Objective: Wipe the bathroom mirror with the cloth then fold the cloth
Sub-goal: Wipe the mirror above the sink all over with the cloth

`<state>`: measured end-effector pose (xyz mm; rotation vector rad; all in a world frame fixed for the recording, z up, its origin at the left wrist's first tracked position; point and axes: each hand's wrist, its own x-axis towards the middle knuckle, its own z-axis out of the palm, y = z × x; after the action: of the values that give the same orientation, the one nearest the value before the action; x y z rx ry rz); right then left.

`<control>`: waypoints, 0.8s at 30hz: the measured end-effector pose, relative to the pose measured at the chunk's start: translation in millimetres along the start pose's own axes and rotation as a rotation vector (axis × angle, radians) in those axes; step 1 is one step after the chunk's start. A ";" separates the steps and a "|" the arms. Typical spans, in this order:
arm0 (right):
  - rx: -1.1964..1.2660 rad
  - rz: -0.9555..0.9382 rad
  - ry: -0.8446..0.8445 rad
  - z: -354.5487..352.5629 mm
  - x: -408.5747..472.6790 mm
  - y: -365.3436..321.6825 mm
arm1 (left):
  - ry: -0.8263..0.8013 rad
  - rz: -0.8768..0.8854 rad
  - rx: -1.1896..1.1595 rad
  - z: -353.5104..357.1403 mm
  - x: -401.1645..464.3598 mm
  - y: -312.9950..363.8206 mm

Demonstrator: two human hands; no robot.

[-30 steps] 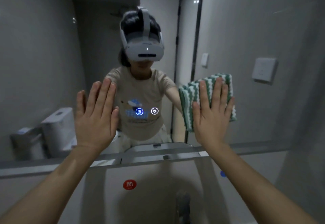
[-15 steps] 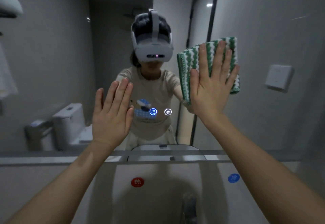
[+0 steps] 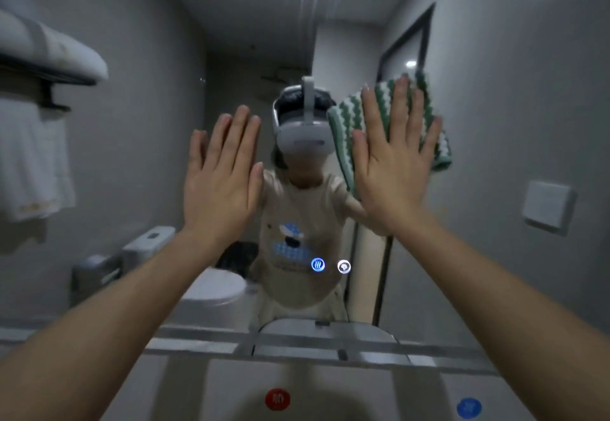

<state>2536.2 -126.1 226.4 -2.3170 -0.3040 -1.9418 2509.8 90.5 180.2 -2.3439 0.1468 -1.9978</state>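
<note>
I have one view only, from the head-worn camera, wide-angle. It faces straight at the mirror (image 3: pixel 495 123) from close range, tilted slightly down so the basin (image 3: pixel 330 387) fills the bottom edge. Both forearms enter from the lower corners.

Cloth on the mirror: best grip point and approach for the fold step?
Probably pinch the cloth at its bare upper right corner, coming from the right. The right hand presses it flat against the mirror with straight fingers, covering its middle; the left hand is spread apart from it.
</note>
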 end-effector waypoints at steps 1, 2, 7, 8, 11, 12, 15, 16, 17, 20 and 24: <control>-0.004 -0.021 0.006 -2.2 23.1 -6.8 | -0.003 0.006 0.014 -2.2 13.9 -7.1; -0.003 -0.040 0.004 -4.7 47.7 -14.2 | 0.001 0.013 0.034 -4.7 28.3 -15.4; 0.029 -0.107 -0.042 -21.5 151.6 -49.9 | 0.015 -0.040 0.076 -20.5 106.5 -50.2; 0.036 -0.138 -0.053 -24.1 166.8 -54.3 | 0.006 -0.049 0.074 -23.6 121.2 -54.2; 0.039 -0.212 -0.063 -30.2 209.9 -65.4 | -0.007 -0.045 0.070 -33.0 156.9 -67.5; 0.034 -0.219 -0.059 -32.2 224.1 -69.3 | -0.012 -0.030 0.075 -34.7 165.5 -72.3; 0.042 -0.188 -0.058 -36.5 257.3 -82.8 | 0.016 0.031 0.106 -31.9 177.6 -82.8; 0.052 -0.170 -0.049 -36.2 263.4 -87.8 | 0.033 0.040 0.106 -30.1 177.6 -84.4; 0.057 -0.152 -0.035 -35.1 266.9 -92.0 | 0.042 0.041 0.099 -28.3 177.3 -85.0; 0.068 -0.120 0.004 -33.1 267.9 -95.6 | 0.051 0.037 0.053 -25.4 177.3 -84.8; 0.068 -0.133 -0.001 -35.3 267.3 -94.6 | 0.063 0.034 0.013 -24.7 177.1 -86.7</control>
<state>2525.7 -18.1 490.7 -2.3092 -0.5285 -1.9557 2516.1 157.7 367.1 -2.2558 0.1756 -2.0517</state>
